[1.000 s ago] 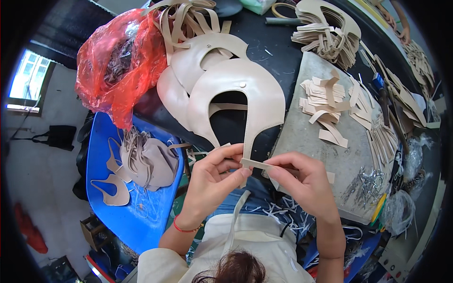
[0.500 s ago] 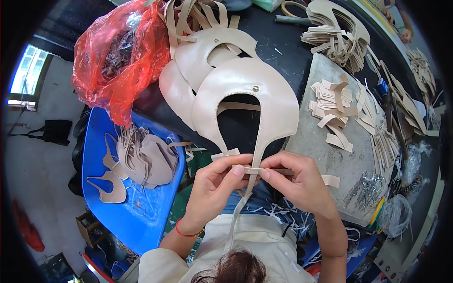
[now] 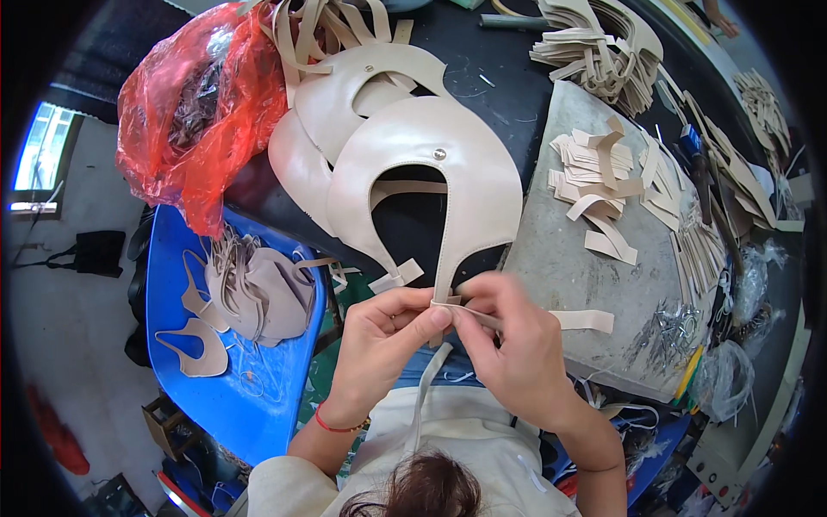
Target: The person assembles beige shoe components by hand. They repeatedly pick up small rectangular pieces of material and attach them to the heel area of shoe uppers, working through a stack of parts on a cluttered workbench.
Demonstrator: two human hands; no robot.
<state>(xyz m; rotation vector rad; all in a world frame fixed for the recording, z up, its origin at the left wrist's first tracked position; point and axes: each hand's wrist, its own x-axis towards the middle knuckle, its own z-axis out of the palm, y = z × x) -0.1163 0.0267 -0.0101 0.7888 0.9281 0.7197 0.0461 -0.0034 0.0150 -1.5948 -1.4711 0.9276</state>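
Note:
A pale beige leather panel (image 3: pixel 487 177), horseshoe-shaped with a round metal snap, lies before me. Its right-hand leg narrows down into my fingers. My left hand (image 3: pixel 375 340) is closed on that narrow end, thumb and fingertips pinching it. Around the end goes a small leather strip (image 3: pixel 587 320), whose loose tail reaches out to the right past my hand. My right hand (image 3: pixel 508 349) is closed in a pinch on the strip close to the left fingertips; its upper fingers are blurred. Below, a thin strap (image 3: pixel 420 388) hangs down over my clothes.
More beige panels (image 3: pixel 319 129) lie beyond, next to a red plastic bag (image 3: pixel 194 121). A blue chair (image 3: pixel 284 388) at left holds cut pieces. On the grey board (image 3: pixel 551 284) at right are short leather strips (image 3: pixel 586 164) and metal hardware (image 3: pixel 659 336). Stacked pieces (image 3: pixel 603 47) stand far right.
The right hand has turned and pulled on the strip, so its tail extends farther right. The surroundings have shifted slightly left in view.

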